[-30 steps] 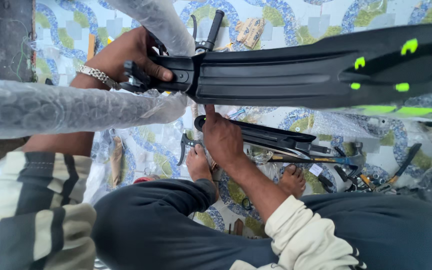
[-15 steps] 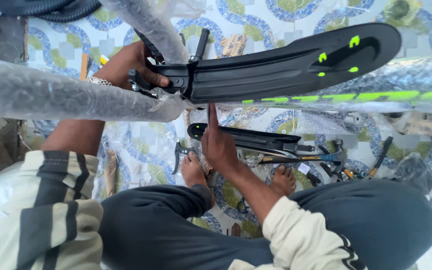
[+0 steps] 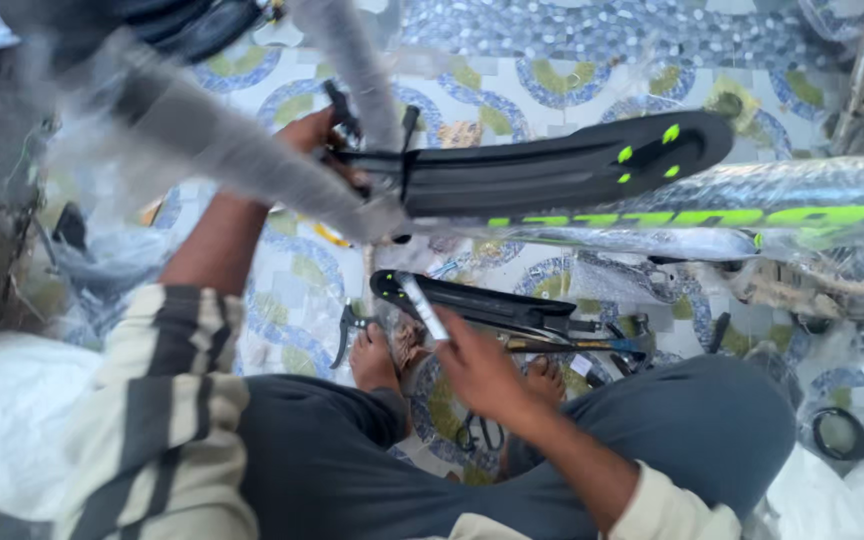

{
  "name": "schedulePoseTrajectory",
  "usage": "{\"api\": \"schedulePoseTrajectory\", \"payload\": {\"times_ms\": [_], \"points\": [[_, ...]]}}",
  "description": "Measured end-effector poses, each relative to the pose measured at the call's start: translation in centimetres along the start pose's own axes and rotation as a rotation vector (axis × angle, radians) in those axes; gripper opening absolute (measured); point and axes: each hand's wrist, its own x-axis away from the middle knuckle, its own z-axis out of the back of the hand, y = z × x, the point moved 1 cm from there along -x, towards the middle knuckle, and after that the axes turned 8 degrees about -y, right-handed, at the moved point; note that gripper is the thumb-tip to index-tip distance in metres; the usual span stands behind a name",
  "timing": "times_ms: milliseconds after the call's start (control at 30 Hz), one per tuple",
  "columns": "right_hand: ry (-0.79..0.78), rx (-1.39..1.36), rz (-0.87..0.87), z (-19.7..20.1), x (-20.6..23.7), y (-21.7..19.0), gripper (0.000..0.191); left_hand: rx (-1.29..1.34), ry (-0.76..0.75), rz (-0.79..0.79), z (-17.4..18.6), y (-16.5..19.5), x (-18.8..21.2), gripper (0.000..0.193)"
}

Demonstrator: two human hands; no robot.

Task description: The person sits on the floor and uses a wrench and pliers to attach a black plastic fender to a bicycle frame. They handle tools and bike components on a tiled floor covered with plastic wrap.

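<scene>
The right hand (image 3: 482,372), in the lower centre of the frame, pinches a slim silver tool (image 3: 420,305) between thumb and fingertips; the tool's shaft rises up and to the left from the fingers, its tip lying over the near end of a second black mudguard (image 3: 492,305) that rests on the patterned tile floor (image 3: 592,40). The left hand (image 3: 317,140), in the upper left centre, is clenched around the bracket end of the raised black mudguard (image 3: 552,172), which it holds against a plastic-wrapped bicycle frame tube (image 3: 242,150). The long axis of the raised mudguard runs nearly level, from the left hand's fingers toward the upper right of the frame, where its broad end with the bright green marks lies. The bracket end thus sits directly up-frame of the tool tip, with the floor mudguard between them; the left hand is touching it, the right hand is well below it. Another wrapped frame tube (image 3: 752,215) with green lettering crosses to the right edge just below the raised mudguard. Loose tools (image 3: 572,345) lie beside the person's bare feet (image 3: 372,360), right of the right hand, and a black ring (image 3: 837,432) lies at the lower right.
</scene>
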Motion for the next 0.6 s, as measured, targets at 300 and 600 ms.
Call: {"api": "schedulePoseTrajectory", "payload": {"times_ms": [300,600], "points": [[0.387,0.246,0.212,6.2,2.6,-4.8,0.047,0.123,0.109,0.296,-0.9,1.9,0.5,0.059],[0.276,0.717,0.237,8.4,-4.3,-9.0,0.043,-0.116,0.249,0.157,-0.9,3.9,-1.1,0.071]]}}
